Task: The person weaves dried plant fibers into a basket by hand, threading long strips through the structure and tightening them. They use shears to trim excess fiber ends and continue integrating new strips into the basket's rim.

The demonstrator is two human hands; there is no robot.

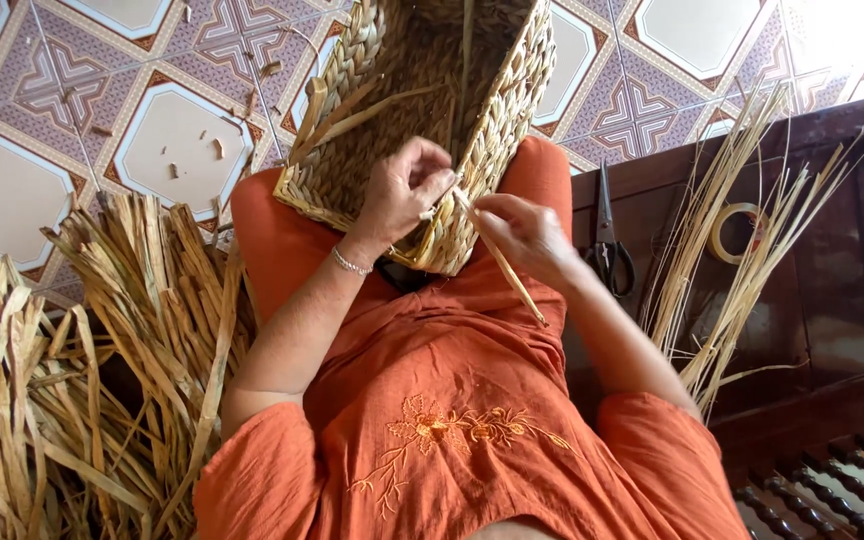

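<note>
The straw strip point(500, 258) lies across your lap, its long axis running from the basket point(422, 120) rim down and to the right toward your body. Your right hand point(522, 235) pinches its upper part. Your left hand point(402, 190) is curled on the rim, just beside the strip's top end. Scissors point(607, 235) rest on the dark bench point(832, 300), well apart.

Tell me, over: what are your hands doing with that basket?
Left hand pinching basket rim. Right hand gripping a straw strip at the rim. Nothing in the way.
</note>
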